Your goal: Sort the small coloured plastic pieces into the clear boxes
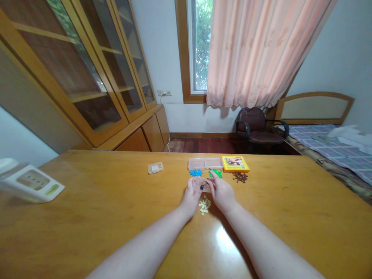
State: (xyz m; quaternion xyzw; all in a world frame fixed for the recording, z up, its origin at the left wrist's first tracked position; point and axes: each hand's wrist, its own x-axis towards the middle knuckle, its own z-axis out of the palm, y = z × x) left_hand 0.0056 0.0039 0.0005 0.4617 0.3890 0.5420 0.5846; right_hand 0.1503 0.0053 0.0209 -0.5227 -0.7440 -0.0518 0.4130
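Observation:
Both my hands meet over the wooden table [87, 217] near its middle. My left hand [192, 195] is closed in a pinch on a small black piece [201, 187]. My right hand [221, 192] is also pinched, its fingertips touching the same small piece and a small clear plastic box [200, 180] under them. A pile of pale yellow small pieces [204, 205] lies between my wrists. Just beyond my fingers lie a blue pile [195, 173], a green pile [216, 173] and a brown pile [240, 177].
A clear compartment tray [205, 163] and a yellow box [235, 163] sit behind the piles. A small clear box [155, 167] lies to the left, a white carton [29, 182] at the table's left edge. A chair [257, 128] and a bed [334, 143] stand beyond.

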